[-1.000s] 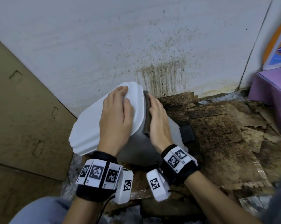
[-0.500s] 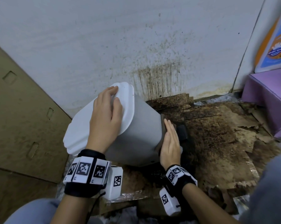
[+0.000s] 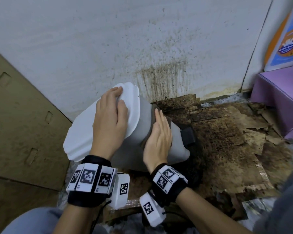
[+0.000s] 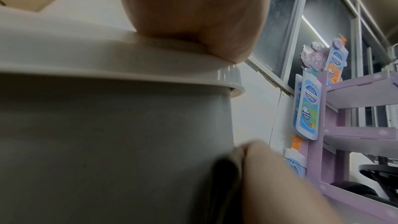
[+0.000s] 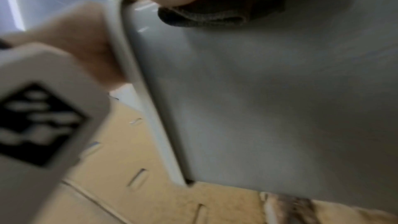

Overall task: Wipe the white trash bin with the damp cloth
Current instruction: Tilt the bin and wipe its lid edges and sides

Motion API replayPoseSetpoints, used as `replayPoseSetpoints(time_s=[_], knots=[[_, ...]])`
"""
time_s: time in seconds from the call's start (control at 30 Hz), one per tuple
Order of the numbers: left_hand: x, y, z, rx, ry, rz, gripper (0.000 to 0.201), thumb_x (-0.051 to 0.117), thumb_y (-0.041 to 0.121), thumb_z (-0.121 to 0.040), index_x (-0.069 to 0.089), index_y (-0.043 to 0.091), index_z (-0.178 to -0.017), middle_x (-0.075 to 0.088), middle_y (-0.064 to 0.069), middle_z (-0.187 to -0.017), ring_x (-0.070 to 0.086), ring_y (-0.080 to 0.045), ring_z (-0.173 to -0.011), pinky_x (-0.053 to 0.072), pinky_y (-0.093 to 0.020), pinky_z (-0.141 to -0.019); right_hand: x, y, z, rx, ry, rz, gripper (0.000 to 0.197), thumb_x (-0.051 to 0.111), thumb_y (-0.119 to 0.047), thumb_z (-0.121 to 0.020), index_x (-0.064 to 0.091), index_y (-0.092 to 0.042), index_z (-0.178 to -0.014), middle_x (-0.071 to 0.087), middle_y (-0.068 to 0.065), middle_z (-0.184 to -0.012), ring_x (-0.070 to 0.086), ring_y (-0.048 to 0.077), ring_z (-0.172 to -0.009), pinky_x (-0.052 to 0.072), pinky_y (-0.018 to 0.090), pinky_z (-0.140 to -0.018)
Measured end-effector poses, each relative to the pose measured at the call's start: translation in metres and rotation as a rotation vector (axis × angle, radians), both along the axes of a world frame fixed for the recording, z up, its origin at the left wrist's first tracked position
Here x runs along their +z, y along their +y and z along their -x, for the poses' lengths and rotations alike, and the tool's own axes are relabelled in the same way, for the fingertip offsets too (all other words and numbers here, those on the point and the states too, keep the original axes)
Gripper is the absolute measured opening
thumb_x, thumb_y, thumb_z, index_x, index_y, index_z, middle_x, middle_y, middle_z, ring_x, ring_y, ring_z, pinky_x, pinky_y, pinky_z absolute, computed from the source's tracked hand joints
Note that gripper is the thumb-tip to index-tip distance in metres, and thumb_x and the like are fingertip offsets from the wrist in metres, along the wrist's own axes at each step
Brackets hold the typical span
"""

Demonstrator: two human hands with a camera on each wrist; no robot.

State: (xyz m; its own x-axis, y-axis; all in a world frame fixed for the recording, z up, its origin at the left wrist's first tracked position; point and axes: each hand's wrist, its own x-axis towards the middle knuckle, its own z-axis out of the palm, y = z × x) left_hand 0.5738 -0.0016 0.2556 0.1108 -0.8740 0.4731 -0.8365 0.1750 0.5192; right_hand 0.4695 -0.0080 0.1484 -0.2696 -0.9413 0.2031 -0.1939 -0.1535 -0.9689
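Note:
The white trash bin (image 3: 142,132) leans tilted toward the left, its white lid (image 3: 85,129) facing me. My left hand (image 3: 110,119) lies flat on the lid (image 4: 107,54), fingers straight, steadying it. My right hand (image 3: 159,137) presses a dark grey-brown cloth (image 3: 153,114) against the bin's grey side (image 5: 258,108), fingers straight on top of it. The cloth (image 5: 215,14) bunches under the palm in the right wrist view, and its dark edge (image 4: 224,185) shows beside the right hand (image 4: 280,185) in the left wrist view.
A stained white wall (image 3: 142,48) rises behind the bin. Dirty, torn cardboard (image 3: 226,141) covers the floor at right. A brown cardboard panel (image 3: 24,124) stands at left. A purple shelf unit (image 3: 277,92) with bottles is at far right. The bin's black pedal (image 3: 187,135) juts right.
My right hand with the cloth slid down the bin's side toward the base, then back up toward the lid. The left hand stayed on the lid.

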Motion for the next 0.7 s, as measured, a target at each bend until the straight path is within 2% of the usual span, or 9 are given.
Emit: replayPoseSetpoints(time_s=[0.13, 0.23, 0.33, 0.43, 0.53, 0.6, 0.7], knots=[[-0.001, 0.001, -0.004, -0.002, 0.021, 0.006, 0.039, 0.034, 0.023, -0.108, 0.047, 0.016, -0.143, 0.049, 0.003, -0.146, 0.040, -0.009, -0.133, 0.021, -0.001, -0.102, 0.012, 0.004, -0.007, 0.048, 0.059, 0.085, 0.061, 0.009, -0.042, -0.103, 0.035, -0.027, -0.156, 0.031, -0.011, -0.164, 0.020, 0.002, -0.152, 0.013, 0.032, -0.126], [-0.001, 0.001, -0.005, -0.018, 0.031, 0.011, 0.038, 0.035, 0.024, -0.108, 0.048, 0.017, -0.143, 0.049, 0.004, -0.146, 0.040, -0.008, -0.134, 0.022, -0.001, -0.102, -0.004, 0.001, 0.006, 0.049, 0.127, 0.175, 0.057, 0.013, -0.039, -0.106, 0.039, -0.024, -0.155, 0.036, -0.009, -0.162, 0.025, 0.006, -0.151, 0.024, 0.040, -0.123], [-0.001, 0.001, -0.004, -0.035, 0.032, -0.003, 0.038, 0.035, 0.025, -0.108, 0.048, 0.019, -0.143, 0.049, 0.006, -0.145, 0.040, -0.008, -0.134, 0.022, -0.001, -0.102, -0.028, -0.002, 0.024, 0.093, 0.169, 0.254, 0.057, 0.014, -0.035, -0.107, 0.041, -0.018, -0.154, 0.038, -0.004, -0.161, 0.030, 0.013, -0.151, 0.029, 0.041, -0.122], [0.000, 0.001, -0.006, -0.038, 0.045, -0.005, 0.038, 0.035, 0.025, -0.108, 0.048, 0.020, -0.143, 0.048, 0.008, -0.146, 0.039, -0.004, -0.133, 0.022, -0.001, -0.103, -0.059, -0.004, 0.044, 0.105, 0.176, 0.219, 0.055, 0.015, -0.034, -0.107, 0.040, -0.018, -0.154, 0.037, -0.005, -0.161, 0.029, 0.013, -0.152, 0.028, 0.042, -0.122], [0.002, 0.002, -0.012, -0.030, 0.089, 0.004, 0.039, 0.035, 0.027, -0.107, 0.049, 0.020, -0.143, 0.049, 0.009, -0.144, 0.039, 0.001, -0.131, 0.025, -0.006, -0.106, -0.083, -0.003, 0.057, 0.066, 0.168, 0.118, 0.059, 0.013, -0.044, -0.107, 0.039, -0.021, -0.155, 0.036, -0.007, -0.161, 0.027, 0.010, -0.152, 0.029, 0.047, -0.121], [0.002, 0.004, -0.014, -0.028, 0.103, -0.001, 0.039, 0.034, 0.028, -0.106, 0.049, 0.021, -0.142, 0.049, 0.010, -0.143, 0.039, 0.002, -0.130, 0.026, -0.011, -0.107, -0.088, -0.002, 0.056, 0.034, 0.161, 0.098, 0.059, 0.013, -0.045, -0.107, 0.040, -0.022, -0.154, 0.037, -0.007, -0.161, 0.027, 0.009, -0.151, 0.028, 0.045, -0.121], [0.002, 0.003, -0.019, -0.015, 0.110, 0.001, 0.041, 0.033, 0.028, -0.106, 0.050, 0.020, -0.142, 0.049, 0.011, -0.142, 0.040, -0.002, -0.132, 0.027, -0.014, -0.109, -0.082, -0.002, 0.043, -0.035, 0.152, 0.088, 0.055, 0.017, -0.036, -0.106, 0.044, -0.021, -0.152, 0.041, -0.005, -0.159, 0.030, 0.009, -0.150, 0.026, 0.042, -0.122]])
